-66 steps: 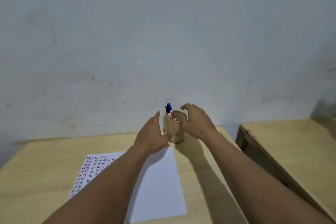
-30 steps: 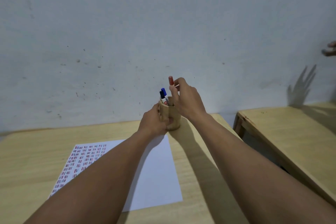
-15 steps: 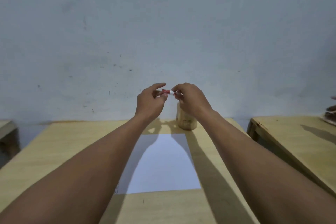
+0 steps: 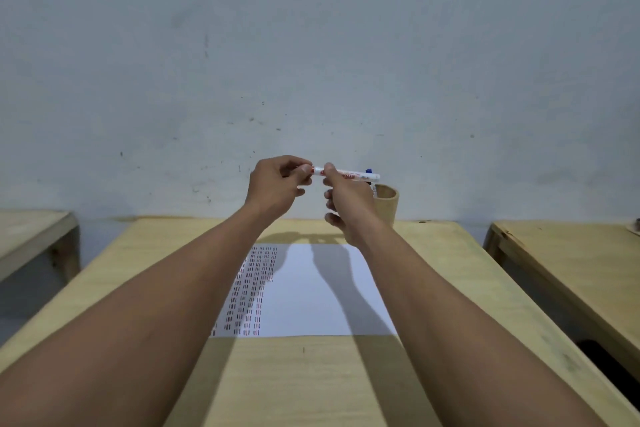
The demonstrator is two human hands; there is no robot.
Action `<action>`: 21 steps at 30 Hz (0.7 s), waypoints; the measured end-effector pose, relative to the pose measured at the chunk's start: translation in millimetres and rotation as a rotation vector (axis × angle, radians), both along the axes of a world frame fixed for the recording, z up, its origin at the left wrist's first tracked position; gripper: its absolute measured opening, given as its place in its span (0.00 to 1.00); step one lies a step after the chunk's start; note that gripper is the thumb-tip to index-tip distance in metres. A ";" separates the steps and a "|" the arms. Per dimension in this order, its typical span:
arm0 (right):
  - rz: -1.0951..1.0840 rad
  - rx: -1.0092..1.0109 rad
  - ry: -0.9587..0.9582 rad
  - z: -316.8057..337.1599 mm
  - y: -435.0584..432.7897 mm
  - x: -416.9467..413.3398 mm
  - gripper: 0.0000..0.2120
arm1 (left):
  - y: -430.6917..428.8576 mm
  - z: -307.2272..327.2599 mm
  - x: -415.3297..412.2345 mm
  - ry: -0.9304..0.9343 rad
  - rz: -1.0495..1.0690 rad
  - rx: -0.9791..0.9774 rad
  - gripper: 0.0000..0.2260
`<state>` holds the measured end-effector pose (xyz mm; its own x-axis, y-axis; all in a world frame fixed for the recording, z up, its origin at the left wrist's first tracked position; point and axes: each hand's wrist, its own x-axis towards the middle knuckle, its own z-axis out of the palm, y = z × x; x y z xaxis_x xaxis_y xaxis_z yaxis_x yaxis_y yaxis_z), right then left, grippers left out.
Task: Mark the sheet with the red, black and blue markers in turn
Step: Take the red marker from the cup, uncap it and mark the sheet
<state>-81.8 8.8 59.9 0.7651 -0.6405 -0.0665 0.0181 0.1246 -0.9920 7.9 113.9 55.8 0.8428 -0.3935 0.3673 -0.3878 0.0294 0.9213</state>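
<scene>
Both hands hold the white-barrelled red marker [image 4: 346,174] level above the worktop [image 4: 433,253]: the left hand [image 4: 277,185] pinches its cap end, hiding it, and the right hand [image 4: 348,204] grips the barrel. The red print on the barrel is too blurred to read. The round wooden pen cup [image 4: 386,203] is half hidden behind the right hand, and the white paper sheet [image 4: 311,291] with rows of small marks lies below.

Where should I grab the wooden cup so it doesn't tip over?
Grab the wooden cup around its round side, low down, coming from the right. It stands upright, markers poke out of the top, and the right hand covers its left side.
</scene>
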 end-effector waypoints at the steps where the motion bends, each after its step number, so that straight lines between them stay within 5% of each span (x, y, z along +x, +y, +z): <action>1: 0.025 0.144 -0.044 -0.6 3.6 2.3 0.13 | 5.0 -0.1 -0.3 0.000 -0.021 0.012 0.06; 5: 0.074 0.377 -0.187 -5.0 18.0 12.0 0.10 | 22.2 -2.5 0.1 -0.013 -0.040 0.059 0.07; 21: 0.017 0.250 -0.266 -27.9 57.2 34.4 0.10 | 64.8 -13.6 14.3 0.122 -0.022 0.119 0.13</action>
